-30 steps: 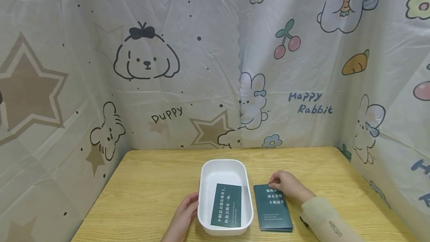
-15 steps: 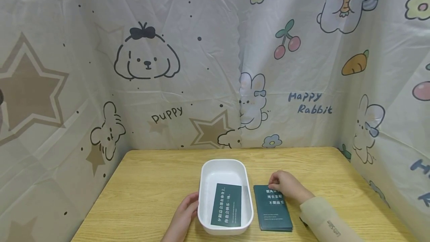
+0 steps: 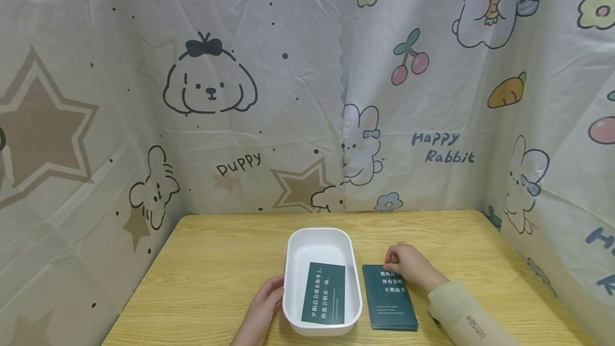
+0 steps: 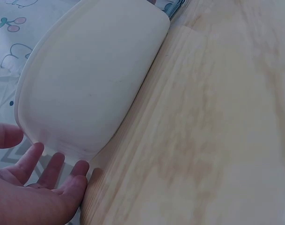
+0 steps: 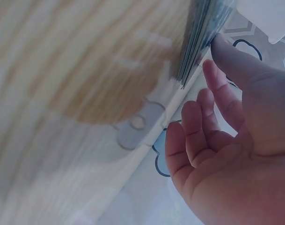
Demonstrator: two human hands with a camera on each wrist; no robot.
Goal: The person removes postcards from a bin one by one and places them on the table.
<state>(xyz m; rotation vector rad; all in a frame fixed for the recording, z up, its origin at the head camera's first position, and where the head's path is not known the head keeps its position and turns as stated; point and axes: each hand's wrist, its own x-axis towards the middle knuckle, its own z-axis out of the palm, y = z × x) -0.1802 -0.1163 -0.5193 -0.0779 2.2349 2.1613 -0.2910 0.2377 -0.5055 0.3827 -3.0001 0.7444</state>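
A white rectangular bin (image 3: pixel 323 244) with rounded corners stands on the table, a dark green card (image 3: pixel 324 293) with white Chinese lettering lying inside it. My left hand (image 3: pixel 261 306) rests against the bin's left side. In the left wrist view the fingertips of that left hand (image 4: pixel 44 183) are at the bin's wall, fingers spread and loosely bent. Right of the bin lies a stack of similar green cards (image 3: pixel 391 303). At the stack's far edge, my right hand (image 3: pixel 408 263) has its thumb on the top card. In the right wrist view, the other fingers (image 5: pixel 191 122) bend loosely beside the stack's edge.
The wooden table (image 3: pixel 230 250) runs back to a pale curtain (image 3: pixel 288 84) printed with cartoon animals, stars and flowers. It hangs along the back and both sides. A beige sleeve (image 3: pixel 463 308) covers the right forearm beside the card stack.
Little differs. The right hand stays at the stack's far edge, and the lettering on the top card has shifted very slightly toward me. The left hand and bin keep their place.
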